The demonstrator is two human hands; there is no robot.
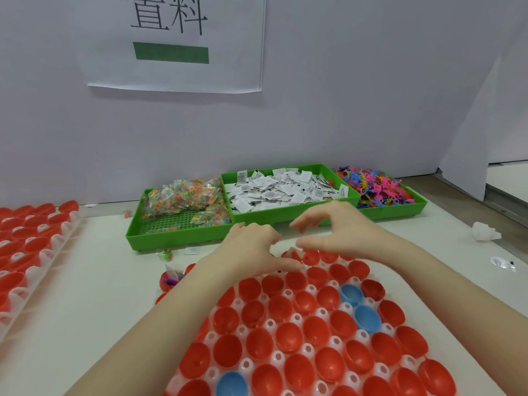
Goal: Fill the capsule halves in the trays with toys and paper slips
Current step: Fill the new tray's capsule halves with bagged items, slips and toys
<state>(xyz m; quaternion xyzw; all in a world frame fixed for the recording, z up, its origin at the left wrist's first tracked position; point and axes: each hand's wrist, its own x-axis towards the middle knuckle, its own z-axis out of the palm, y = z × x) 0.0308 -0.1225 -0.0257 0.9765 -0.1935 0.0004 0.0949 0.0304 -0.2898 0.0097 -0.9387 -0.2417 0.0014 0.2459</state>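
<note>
A white holder tray [297, 318] in front of me carries rows of red capsule halves [288, 335] and a few blue ones [367, 318], most of them hollow. Both hands hover over its far rows. My left hand [254, 247] has its fingers curled under and its thumb stretched toward a far red half; whether it holds anything is hidden. My right hand [337, 230] arches with thumb and fingers apart, nothing between them. A small clear packet [292, 251] lies in a far half between the hands. Behind stand bead packets [183, 195], paper slips [280, 190] and coloured toy figures [374, 187].
Three green bins [171, 238] line the back wall. A second tray of red halves [28, 241] lies at the left. A loose filled red half [171, 277] and a stray packet [165, 254] sit left of the main tray. Crumpled tissue [484, 231] lies right.
</note>
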